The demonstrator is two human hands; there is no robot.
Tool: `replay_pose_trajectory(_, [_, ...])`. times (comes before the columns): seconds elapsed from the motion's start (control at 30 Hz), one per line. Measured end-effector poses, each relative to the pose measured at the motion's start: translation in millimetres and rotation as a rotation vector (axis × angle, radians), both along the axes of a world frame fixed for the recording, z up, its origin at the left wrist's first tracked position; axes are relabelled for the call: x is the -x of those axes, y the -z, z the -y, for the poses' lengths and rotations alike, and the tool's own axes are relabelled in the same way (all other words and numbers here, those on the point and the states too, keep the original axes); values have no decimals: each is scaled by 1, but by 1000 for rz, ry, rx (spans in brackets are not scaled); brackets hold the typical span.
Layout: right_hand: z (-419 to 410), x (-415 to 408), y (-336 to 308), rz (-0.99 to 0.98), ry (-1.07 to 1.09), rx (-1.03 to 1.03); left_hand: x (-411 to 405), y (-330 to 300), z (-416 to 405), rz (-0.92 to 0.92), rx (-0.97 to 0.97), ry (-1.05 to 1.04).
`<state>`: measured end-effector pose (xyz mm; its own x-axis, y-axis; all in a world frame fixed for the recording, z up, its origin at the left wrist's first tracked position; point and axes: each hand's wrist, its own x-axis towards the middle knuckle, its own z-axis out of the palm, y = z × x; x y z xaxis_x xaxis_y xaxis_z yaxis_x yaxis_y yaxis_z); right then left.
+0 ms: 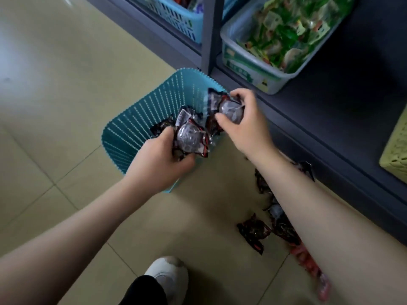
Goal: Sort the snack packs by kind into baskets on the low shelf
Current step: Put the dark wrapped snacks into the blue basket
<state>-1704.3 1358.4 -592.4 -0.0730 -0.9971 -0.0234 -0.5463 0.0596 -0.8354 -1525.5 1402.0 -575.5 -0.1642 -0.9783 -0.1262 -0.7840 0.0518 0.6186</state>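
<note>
Beige floor tiles [55, 106] with thin grout lines cover the ground. A white shoe [168, 272] stands on them at the bottom edge, a black trouser leg [144, 291] just above it.

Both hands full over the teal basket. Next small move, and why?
Probably let go: both packs drop into the teal basket. The left hand and right hand each grip a dark pack above its opening, where similar packs already lie. More dark packs wait on the floor beside the right forearm.
</note>
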Motion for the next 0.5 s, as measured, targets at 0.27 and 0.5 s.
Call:
replay_pose_trajectory(0.27, [0, -5, 29, -642, -290, -22, -13, 62, 35, 213, -402, -22])
replay_pose_trajectory(0.5, [-86, 113, 81, -730, -157, -450, 29, 55, -2, 6, 435, 376])
